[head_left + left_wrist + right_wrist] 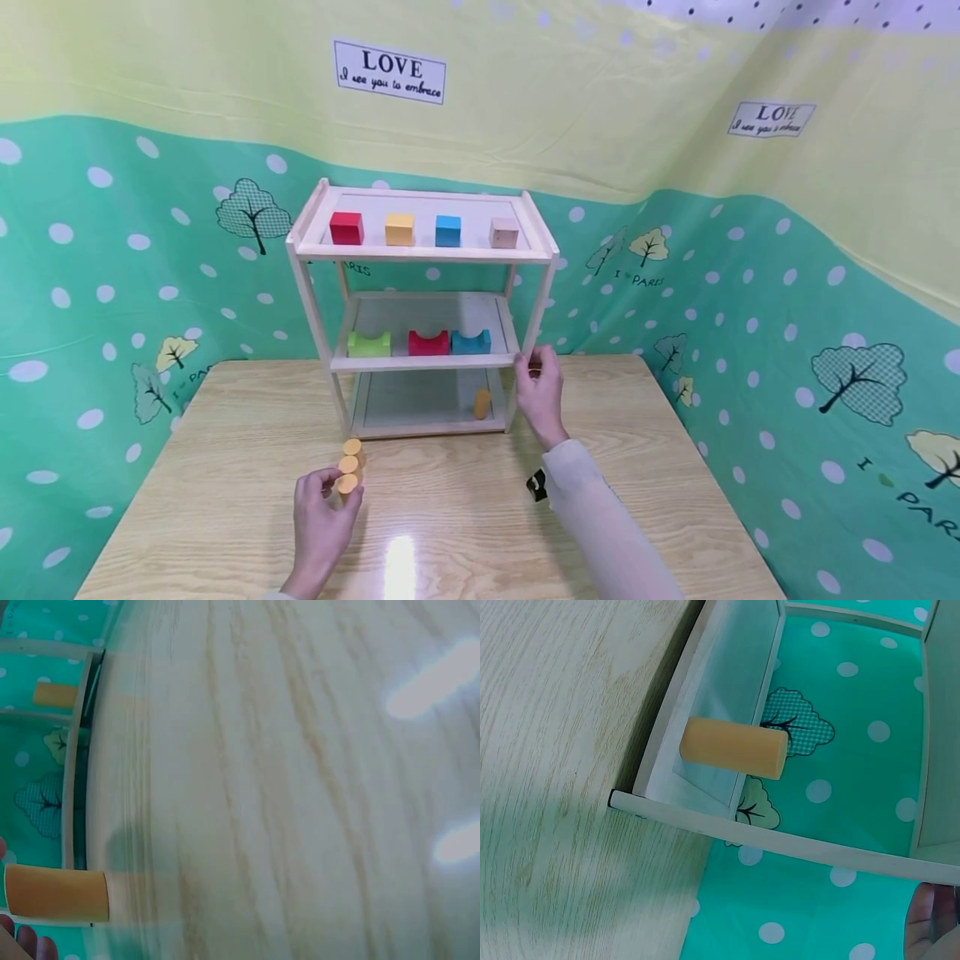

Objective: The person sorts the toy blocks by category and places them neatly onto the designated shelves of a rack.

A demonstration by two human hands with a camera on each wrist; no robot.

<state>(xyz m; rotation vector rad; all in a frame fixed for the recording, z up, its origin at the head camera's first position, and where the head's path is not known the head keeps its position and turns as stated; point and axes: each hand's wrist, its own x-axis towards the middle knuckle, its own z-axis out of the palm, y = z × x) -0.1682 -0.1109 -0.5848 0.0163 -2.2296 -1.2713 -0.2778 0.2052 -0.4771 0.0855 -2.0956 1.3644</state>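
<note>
My left hand (322,521) is at the front left of the table, thumb and fingers on either side of the nearest of three upright orange wooden cylinders (347,484) standing in a row. In the left wrist view, one orange cylinder (56,892) shows with fingertips close beside it. My right hand (542,392) grips the right front post of a pale wooden three-tier shelf (442,362) at middle-tier height; its fingers are partly hidden. On the bottom tier, near that post, another orange cylinder (482,404) stands upright, seen larger in the right wrist view (731,748).
The top tier holds red (347,229), yellow (400,230), blue (447,232) and plain wood (504,233) cubes. Green (369,344), red (429,343) and blue (471,342) notched blocks sit on the middle tier. A black object (537,485) lies by the right sleeve.
</note>
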